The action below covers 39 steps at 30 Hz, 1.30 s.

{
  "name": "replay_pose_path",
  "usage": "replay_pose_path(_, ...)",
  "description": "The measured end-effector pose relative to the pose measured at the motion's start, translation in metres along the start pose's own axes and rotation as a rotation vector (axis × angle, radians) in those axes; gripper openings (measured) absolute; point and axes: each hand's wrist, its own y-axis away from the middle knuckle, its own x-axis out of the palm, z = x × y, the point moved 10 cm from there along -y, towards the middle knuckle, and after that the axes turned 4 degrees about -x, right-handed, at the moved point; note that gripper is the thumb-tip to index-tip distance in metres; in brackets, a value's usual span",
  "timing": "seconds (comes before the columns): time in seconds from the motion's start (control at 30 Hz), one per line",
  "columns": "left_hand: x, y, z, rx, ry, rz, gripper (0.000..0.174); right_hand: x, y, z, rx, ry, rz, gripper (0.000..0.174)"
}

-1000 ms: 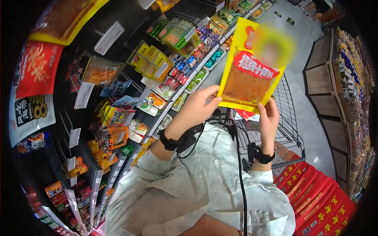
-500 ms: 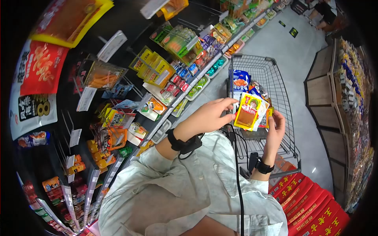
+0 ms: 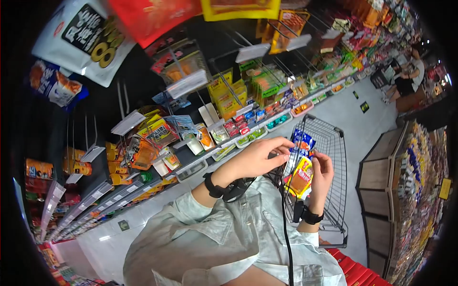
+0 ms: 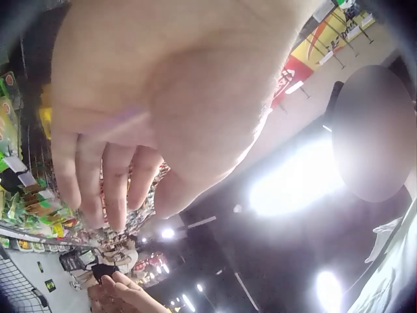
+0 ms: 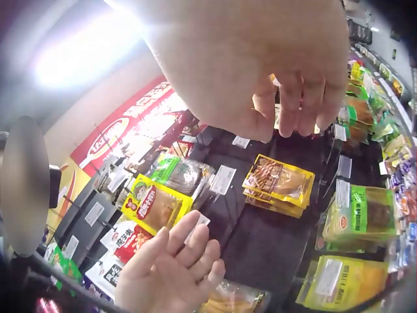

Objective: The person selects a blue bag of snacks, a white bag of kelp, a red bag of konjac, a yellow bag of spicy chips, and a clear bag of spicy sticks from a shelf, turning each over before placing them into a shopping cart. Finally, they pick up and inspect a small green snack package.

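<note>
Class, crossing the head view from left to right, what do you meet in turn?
Blue snack packet → left hand → yellow snack packet below the hands → right hand → wood-panelled display stand.

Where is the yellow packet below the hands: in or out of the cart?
In the cart: the head view shows the yellow packet within its wire sides, near a blue packet.

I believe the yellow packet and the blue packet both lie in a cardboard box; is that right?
Not quite, the container is wrong: the head view shows a wire shopping cart. The yellow packet and the blue packet do both lie in it.
</note>
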Motion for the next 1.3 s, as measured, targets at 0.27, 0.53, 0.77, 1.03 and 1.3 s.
replay_pose_path(0.27,-0.075,0.051,0.007,0.059,0.053,-0.235,0.030,0.078,0.005,0.046,-0.060,0.015,0.132,0.009)
replay_pose_path(0.53,-0.136,0.105,-0.039,0.180,0.116,-0.413,0.029,0.137,-0.003,0.082,-0.182,0.043,0.234,0.005)
replay_pose_path(0.77,-0.200,0.151,-0.089,0.343,0.062,-0.772,0.026,0.211,-0.050,0.145,-0.325,-0.108,0.365,0.007)
replay_pose_path(1.03,-0.218,0.110,-0.140,0.387,-0.269,-0.946,0.047,0.236,-0.132,0.211,-0.617,-0.313,0.333,0.034)
replay_pose_path(1.3,-0.212,0.032,-0.161,0.454,-0.410,-1.089,0.085,0.260,-0.184,0.232,-0.627,-0.418,0.392,0.062)
